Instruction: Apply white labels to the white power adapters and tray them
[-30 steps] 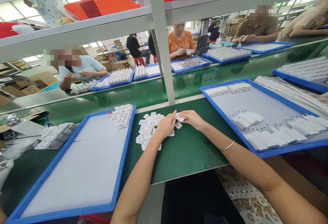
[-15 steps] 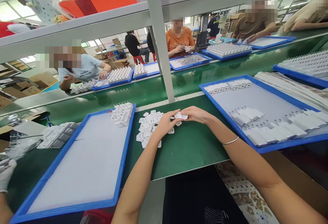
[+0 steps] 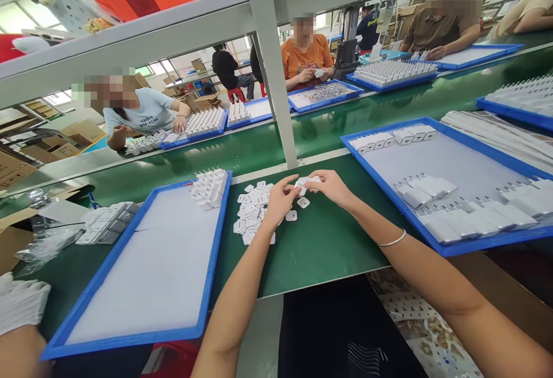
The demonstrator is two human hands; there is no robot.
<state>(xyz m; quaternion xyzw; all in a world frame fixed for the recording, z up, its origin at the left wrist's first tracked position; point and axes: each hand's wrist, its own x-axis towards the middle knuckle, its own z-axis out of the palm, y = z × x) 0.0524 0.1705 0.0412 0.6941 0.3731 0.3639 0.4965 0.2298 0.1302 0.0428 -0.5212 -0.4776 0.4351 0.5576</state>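
Head view. Since the earlier frame both hands have shifted slightly up and away from the body, keeping their shared grip. The left hand (image 3: 280, 198) and right hand (image 3: 329, 185) meet fingertip to fingertip, together pinching a small white plastic part (image 3: 305, 181) just above the green table (image 3: 319, 245). A pile of white plates (image 3: 250, 212) lies directly left of the left hand; two loose plates lie beneath the hands. A blue tray (image 3: 142, 274) sits further left, a second blue tray (image 3: 449, 193) right of the right hand.

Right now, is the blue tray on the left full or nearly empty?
Nearly empty: the left tray holds only a small cluster of white plugs at its far corner.
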